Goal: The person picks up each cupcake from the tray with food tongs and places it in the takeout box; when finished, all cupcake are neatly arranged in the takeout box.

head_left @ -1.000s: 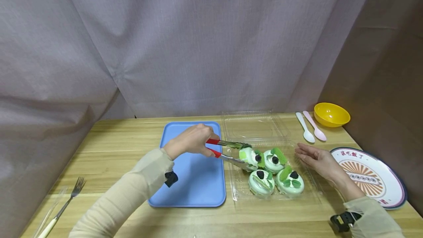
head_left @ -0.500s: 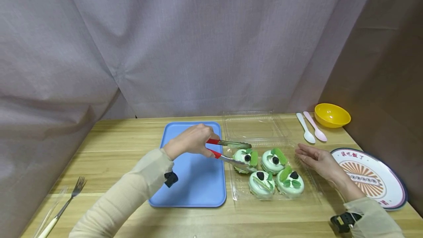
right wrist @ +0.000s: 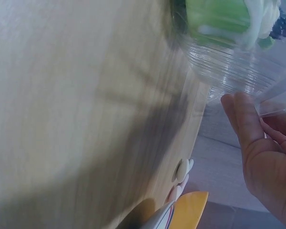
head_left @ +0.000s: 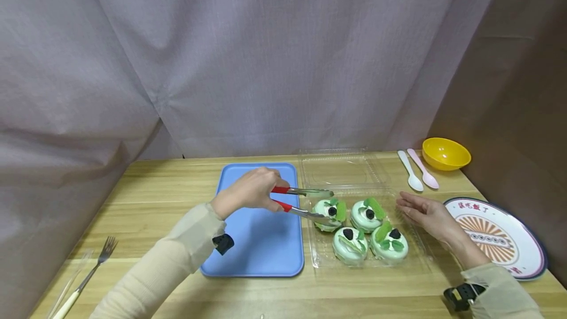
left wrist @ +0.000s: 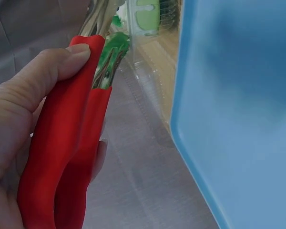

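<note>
My left hand (head_left: 252,189) holds a pair of tongs with red handles (left wrist: 62,124) above the blue tray (head_left: 248,255), its thumb on the upper handle in the left wrist view. The tongs' metal arms stand apart on either side of the rear left cake (head_left: 324,207), a round green one topped with a blackberry and leaves. Three like it sit beside it in the clear plastic box (head_left: 320,256): a rear right cake (head_left: 362,220), a front left cake (head_left: 347,255) and a front right cake (head_left: 390,256). With fingers straight, my right hand (head_left: 427,218) touches the box's right wall.
Behind the box its clear lid (head_left: 341,171) lies folded back. At the right are a white spoon (head_left: 412,176), a pink spoon (head_left: 426,174), a yellow bowl (head_left: 445,156) and a patterned plate (head_left: 527,240). A fork (head_left: 88,277) lies far left.
The rear left cake has shifted left inside the box, away from the rear right one. Since then the tongs and left hand have drawn slightly left. The right hand stays in place.
</note>
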Available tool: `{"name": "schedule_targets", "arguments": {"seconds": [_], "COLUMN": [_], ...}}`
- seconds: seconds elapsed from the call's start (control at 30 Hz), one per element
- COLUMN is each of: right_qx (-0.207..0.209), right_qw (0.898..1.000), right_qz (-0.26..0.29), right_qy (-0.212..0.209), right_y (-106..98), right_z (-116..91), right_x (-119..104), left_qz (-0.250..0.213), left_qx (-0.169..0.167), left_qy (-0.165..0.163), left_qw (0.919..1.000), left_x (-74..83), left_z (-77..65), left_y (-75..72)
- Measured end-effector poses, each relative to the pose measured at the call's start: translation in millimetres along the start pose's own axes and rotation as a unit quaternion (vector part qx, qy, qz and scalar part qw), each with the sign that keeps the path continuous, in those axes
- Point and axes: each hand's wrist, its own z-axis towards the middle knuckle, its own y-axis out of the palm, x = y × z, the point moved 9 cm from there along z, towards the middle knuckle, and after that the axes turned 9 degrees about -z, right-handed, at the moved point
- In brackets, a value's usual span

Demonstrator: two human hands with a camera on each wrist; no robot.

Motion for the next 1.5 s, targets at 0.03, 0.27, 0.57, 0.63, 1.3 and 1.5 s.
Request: {"name": "schedule_targets", "arguments": {"seconds": [0.03, 0.27, 0.57, 0.63, 1.3, 1.5], "right_qx": [0.000, -0.003, -0.004, -0.005, -0.010, -0.010], "right_qw": [1.000, 1.000, 1.000, 1.000, 1.000, 1.000], "right_qz": [0.001, 0.003, 0.004, 0.002, 0.005, 0.002], "right_qy": [0.000, -0.001, 0.002, 0.003, 0.004, 0.010], "right_y": [0.0, 1.1, 0.7, 0.4, 1.0, 0.9], "right_z": [0.0, 0.4, 1.1, 1.4, 2.3, 2.2], "right_x": [0.1, 0.1, 0.9, 1.3, 2.1, 3.8], "left_qz": [0.001, 0.016, 0.021, 0.014, -0.001, -0.033], "left_qx": [0.000, -0.017, -0.002, 0.006, -0.018, 0.005], "left_qy": [-0.002, -0.012, -0.004, -0.003, -0.030, -0.032], "left_qw": [1.0000, 0.9997, 0.9998, 0.9999, 0.9994, 0.9989], "left_x": [0.3, 1.4, 0.3, 0.0, -1.3, -6.5], "left_z": [0.0, 2.4, 0.5, -0.8, 3.1, 0.5], "left_y": [-0.8, -0.1, 6.0, 7.2, 6.7, 9.0]}}
